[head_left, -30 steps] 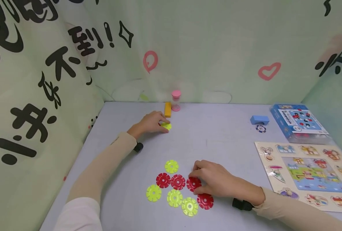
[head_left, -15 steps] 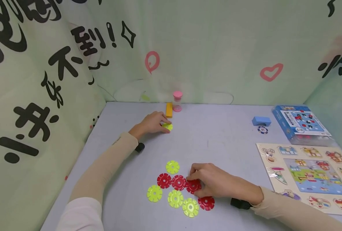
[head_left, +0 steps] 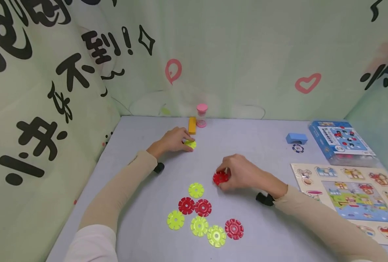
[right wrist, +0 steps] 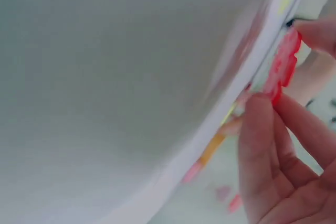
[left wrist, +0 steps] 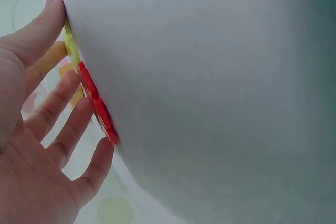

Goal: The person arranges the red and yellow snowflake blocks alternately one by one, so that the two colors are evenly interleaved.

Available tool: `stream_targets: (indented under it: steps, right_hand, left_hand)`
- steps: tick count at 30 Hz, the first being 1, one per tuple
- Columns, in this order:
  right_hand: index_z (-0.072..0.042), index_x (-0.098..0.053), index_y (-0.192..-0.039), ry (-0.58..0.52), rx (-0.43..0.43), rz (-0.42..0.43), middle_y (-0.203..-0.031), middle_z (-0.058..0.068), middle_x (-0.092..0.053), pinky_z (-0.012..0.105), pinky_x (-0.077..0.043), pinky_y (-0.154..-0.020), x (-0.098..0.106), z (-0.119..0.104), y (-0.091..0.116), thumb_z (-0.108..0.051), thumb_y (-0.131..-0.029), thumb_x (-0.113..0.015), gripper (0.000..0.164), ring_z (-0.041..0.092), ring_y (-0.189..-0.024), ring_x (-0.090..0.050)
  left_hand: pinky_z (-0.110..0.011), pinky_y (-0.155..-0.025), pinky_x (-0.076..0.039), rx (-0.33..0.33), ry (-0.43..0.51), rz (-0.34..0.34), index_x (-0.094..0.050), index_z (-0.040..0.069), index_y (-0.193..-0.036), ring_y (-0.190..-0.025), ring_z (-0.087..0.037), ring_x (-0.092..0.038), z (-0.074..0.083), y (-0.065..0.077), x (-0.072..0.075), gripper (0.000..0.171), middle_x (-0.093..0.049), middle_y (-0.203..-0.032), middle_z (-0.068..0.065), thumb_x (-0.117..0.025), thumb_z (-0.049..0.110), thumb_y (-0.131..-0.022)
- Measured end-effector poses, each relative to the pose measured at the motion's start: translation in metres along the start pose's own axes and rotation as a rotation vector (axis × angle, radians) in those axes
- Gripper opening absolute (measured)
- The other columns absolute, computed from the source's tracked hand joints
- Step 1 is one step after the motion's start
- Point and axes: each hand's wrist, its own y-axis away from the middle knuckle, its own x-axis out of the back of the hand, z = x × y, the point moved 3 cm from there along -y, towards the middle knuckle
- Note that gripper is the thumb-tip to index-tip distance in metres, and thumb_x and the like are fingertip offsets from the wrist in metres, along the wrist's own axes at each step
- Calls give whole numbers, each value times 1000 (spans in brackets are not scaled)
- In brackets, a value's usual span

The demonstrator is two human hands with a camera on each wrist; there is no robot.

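My right hand point(head_left: 241, 173) pinches a red notched plastic disc point(head_left: 221, 178) by its edges, fingertips on one side and thumb on the other. In the right wrist view that red disc point(right wrist: 283, 66) stands off the table surface. Farther back, my left hand point(head_left: 173, 139) rests spread over discs on the table. Its thumb and forefinger are at a yellow-green disc point(left wrist: 71, 45), while other fingertips touch red discs point(left wrist: 100, 106); the hand mostly hides these in the head view. Nearer me lie red discs point(head_left: 203, 207), a separate red disc point(head_left: 234, 229) and several yellow-green discs point(head_left: 199, 226).
Beyond the left hand are a yellow block point(head_left: 192, 125) and a pink-capped sand timer point(head_left: 202, 115). At the right lie a blue block point(head_left: 296, 138), a round chip point(head_left: 297, 148), a blue box point(head_left: 343, 142) and a picture puzzle board point(head_left: 300, 187), partly under the right sleeve.
My right hand has taken the red disc from the end of the red row and carried it away from me, toward the back. The left hand stays in place.
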Motion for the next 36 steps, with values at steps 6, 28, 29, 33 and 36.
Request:
stream_targets:
  steps: [6,28,29,33,36]
  right_hand:
    - [-11,-75,-101,-14,-83,29,-85,-1,-69,22,-48,-62,10,35,-67,-36,-69,-82,42,10,-72,-57]
    - [-8,-70,-113,-20,-191,-108,-96,6,-64,28,-48,-73,-2,54,-127,-28,-79,-77,39,19,-87,-56]
    - [-8,-70,-113,-21,-194,-109,-96,6,-64,28,-48,-73,-3,54,-126,-27,-79,-77,40,19,-87,-56]
    - [-8,-69,-115,-28,-186,-103,-96,7,-65,28,-48,-72,-3,53,-124,-27,-79,-77,41,19,-85,-56]
    - [-8,-67,-118,-29,-172,-96,-96,7,-65,26,-47,-69,-2,51,-118,-29,-79,-77,46,19,-82,-55]
  left_hand:
    - [-37,-92,-42,2,2,-6,-64,28,-122,-112,-18,-46,-2,-1,-1,52,-56,-123,1,-76,46,-75]
    - [-36,-86,-45,-1,-2,-7,-66,27,-121,-108,-17,-48,1,-1,0,49,-57,-122,1,-76,44,-76]
    - [-36,-86,-45,-3,0,-6,-66,27,-121,-107,-17,-49,1,-1,0,49,-58,-122,1,-76,44,-76]
    - [-34,-84,-45,-10,0,0,-67,27,-120,-105,-17,-50,2,-1,1,49,-58,-122,2,-76,44,-75]
    - [-33,-81,-45,-20,-3,1,-67,26,-120,-103,-16,-50,2,-1,0,49,-60,-122,2,-76,44,-76]
